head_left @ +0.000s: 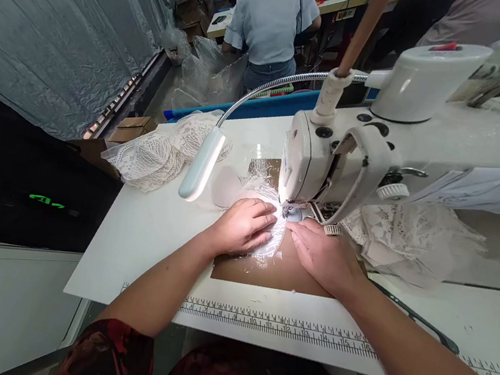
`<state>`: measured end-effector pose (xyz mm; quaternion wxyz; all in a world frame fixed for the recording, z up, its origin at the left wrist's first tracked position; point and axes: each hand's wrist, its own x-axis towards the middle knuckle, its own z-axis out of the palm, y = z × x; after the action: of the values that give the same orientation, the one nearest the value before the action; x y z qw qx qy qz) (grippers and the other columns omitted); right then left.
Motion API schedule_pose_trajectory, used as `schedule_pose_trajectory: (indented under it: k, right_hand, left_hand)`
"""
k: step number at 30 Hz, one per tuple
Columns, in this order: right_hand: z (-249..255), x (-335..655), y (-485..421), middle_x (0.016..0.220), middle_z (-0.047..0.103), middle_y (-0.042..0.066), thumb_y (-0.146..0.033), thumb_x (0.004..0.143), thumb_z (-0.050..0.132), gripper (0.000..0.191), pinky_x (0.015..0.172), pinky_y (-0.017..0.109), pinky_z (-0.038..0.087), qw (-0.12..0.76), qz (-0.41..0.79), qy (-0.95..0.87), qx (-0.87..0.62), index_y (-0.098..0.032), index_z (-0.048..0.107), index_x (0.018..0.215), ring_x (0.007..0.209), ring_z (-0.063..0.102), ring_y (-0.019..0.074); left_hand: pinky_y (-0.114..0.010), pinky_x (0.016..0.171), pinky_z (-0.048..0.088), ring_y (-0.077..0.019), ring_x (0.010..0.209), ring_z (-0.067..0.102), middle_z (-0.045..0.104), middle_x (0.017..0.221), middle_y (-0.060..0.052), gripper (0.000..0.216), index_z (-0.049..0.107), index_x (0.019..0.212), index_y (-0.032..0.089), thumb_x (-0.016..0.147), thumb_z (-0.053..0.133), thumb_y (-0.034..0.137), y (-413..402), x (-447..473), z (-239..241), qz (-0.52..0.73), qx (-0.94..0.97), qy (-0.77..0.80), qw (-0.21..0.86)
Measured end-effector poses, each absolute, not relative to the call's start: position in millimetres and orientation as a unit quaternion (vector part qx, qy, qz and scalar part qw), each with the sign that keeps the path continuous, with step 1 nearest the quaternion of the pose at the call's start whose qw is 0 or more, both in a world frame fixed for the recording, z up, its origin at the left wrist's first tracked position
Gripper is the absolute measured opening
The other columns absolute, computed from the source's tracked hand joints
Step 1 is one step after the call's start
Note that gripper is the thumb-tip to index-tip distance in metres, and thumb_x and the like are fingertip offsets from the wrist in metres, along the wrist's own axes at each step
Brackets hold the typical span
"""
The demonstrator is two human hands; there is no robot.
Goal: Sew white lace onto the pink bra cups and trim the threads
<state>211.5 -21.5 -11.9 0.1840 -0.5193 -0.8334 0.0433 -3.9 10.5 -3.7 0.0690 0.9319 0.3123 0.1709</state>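
Observation:
A white lace piece (276,236) lies under the needle area of a white sewing machine (304,158). My left hand (246,228) rests flat on the lace, fingers stretched out and slightly apart, left of the presser foot (286,212). To the right of the foot, my right hand (322,251) has its fingers drawn together, and their tips meet the lace's right edge. The exact grip of those fingertips is partly hidden. Beneath both hands is a brown sheet (242,271) with a shiny clear covering around the lace.
White lace pieces (151,157) are heaped at the table's left, and more lace (407,236) lies right of the machine. A lamp (202,165) on a bent neck hangs over the table. A printed ruler (258,323) runs along the front edge. A person (275,19) sits beyond.

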Motion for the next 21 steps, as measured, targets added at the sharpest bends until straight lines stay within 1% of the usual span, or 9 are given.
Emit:
schedule_pose_trajectory:
  k: [2, 3, 6, 8, 12, 16, 19, 21]
  right_hand:
    - [-11.9, 211.5, -21.2, 0.092, 0.071, 0.006, -0.022, 0.088, 0.041, 0.034, 0.060, 0.025, 0.038, 0.183, 0.046, -0.833, -0.521, -0.021, 0.073, 0.100, 0.068, 0.058, 0.0157]
    - [-11.9, 211.5, -21.1, 0.092, 0.072, 0.006, -0.021, 0.088, 0.041, 0.034, 0.061, 0.025, 0.039, 0.183, 0.047, -0.832, -0.521, -0.022, 0.073, 0.100, 0.068, 0.058, 0.0158]
    - [-11.4, 211.7, -21.0, 0.092, 0.072, 0.005, -0.020, 0.088, 0.041, 0.033, 0.061, 0.025, 0.039, 0.187, 0.051, -0.832, -0.520, -0.021, 0.073, 0.098, 0.069, 0.059, 0.0158]
    - [-10.7, 212.2, -21.0, 0.092, 0.072, 0.005, -0.020, 0.088, 0.042, 0.032, 0.061, 0.025, 0.040, 0.194, 0.055, -0.833, -0.515, -0.021, 0.073, 0.096, 0.070, 0.059, 0.0161]
    - [-10.4, 213.2, -21.2, 0.091, 0.071, 0.006, -0.019, 0.088, 0.041, 0.032, 0.063, 0.025, 0.040, 0.207, 0.063, -0.833, -0.509, -0.021, 0.073, 0.094, 0.074, 0.059, 0.0165]
    - [-10.9, 213.8, -21.7, 0.089, 0.070, 0.004, -0.014, 0.085, 0.042, 0.034, 0.058, 0.025, 0.036, 0.207, 0.057, -0.839, -0.500, -0.020, 0.072, 0.100, 0.065, 0.054, 0.0141]
    - [-10.6, 214.7, -21.5, 0.081, 0.067, 0.002, -0.009, 0.081, 0.044, 0.038, 0.053, 0.026, 0.031, 0.188, 0.044, -0.860, -0.472, -0.021, 0.072, 0.102, 0.060, 0.049, 0.0130]
    - [-10.4, 215.6, -21.1, 0.079, 0.064, 0.002, -0.007, 0.080, 0.044, 0.039, 0.052, 0.027, 0.029, 0.179, 0.033, -0.872, -0.454, -0.021, 0.071, 0.104, 0.060, 0.048, 0.0129]
  left_hand:
    - [-0.039, 0.086, 0.045, -0.0242, 0.099, 0.056, 0.062, 0.111, -0.013, 0.035, 0.062, 0.109, 0.015, 0.089, 0.052, 0.042, 7.4, -2.4, -2.7, 0.163, 0.929, 0.321, 0.087]
    - [-0.038, 0.083, 0.046, -0.0230, 0.094, 0.056, 0.063, 0.104, -0.012, 0.033, 0.063, 0.104, 0.015, 0.089, 0.051, 0.043, 6.2, -1.3, -2.7, 0.157, 0.926, 0.331, 0.091]
    - [-0.032, 0.070, 0.043, -0.0192, 0.078, 0.054, 0.062, 0.083, -0.008, 0.029, 0.064, 0.087, 0.015, 0.094, 0.043, 0.034, 4.3, 2.2, -4.2, 0.143, 0.915, 0.369, 0.083]
    - [-0.031, 0.067, 0.041, -0.0178, 0.073, 0.051, 0.060, 0.077, -0.007, 0.030, 0.062, 0.082, 0.015, 0.095, 0.040, 0.030, 3.9, 3.5, -5.0, 0.143, 0.909, 0.382, 0.082]
    - [-0.029, 0.068, 0.040, -0.0166, 0.072, 0.049, 0.058, 0.077, -0.006, 0.028, 0.059, 0.079, 0.015, 0.095, 0.040, 0.028, 4.1, 3.7, -3.8, 0.141, 0.906, 0.384, 0.102]
    - [-0.030, 0.068, 0.040, -0.0171, 0.073, 0.050, 0.058, 0.077, -0.006, 0.028, 0.058, 0.079, 0.015, 0.094, 0.039, 0.027, 4.6, 2.3, -2.2, 0.126, 0.907, 0.387, 0.106]
    - [-0.030, 0.071, 0.042, -0.0175, 0.078, 0.052, 0.060, 0.083, -0.007, 0.025, 0.060, 0.086, 0.015, 0.094, 0.042, 0.029, 5.0, -0.5, -1.9, 0.132, 0.910, 0.377, 0.115]
    - [-0.031, 0.077, 0.043, -0.0187, 0.086, 0.054, 0.062, 0.096, -0.009, 0.025, 0.061, 0.098, 0.014, 0.093, 0.044, 0.031, 5.5, -3.0, -1.8, 0.144, 0.917, 0.352, 0.118]
